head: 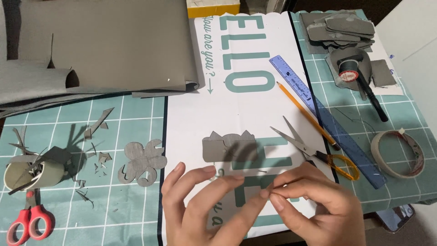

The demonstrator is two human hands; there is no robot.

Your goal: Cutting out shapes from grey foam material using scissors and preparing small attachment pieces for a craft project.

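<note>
Apparently both hands meet low over the white sheet [255, 114]: the right hand [318, 205] pinches something too small to make out, the left hand [205, 205] half-curled against it. Just beyond, the grey cutout [223, 146] lies flat; a fumble could drop the bit among the scraps [98, 159].

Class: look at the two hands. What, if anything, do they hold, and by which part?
Cannot be told: right hand fingertips pinch together against the left hand, but nothing shows between them.

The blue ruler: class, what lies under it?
The blue ruler lies across the white printed sheet's edge and the teal grid mat. An orange pencil lies beside it. Its underside is hidden.
</note>
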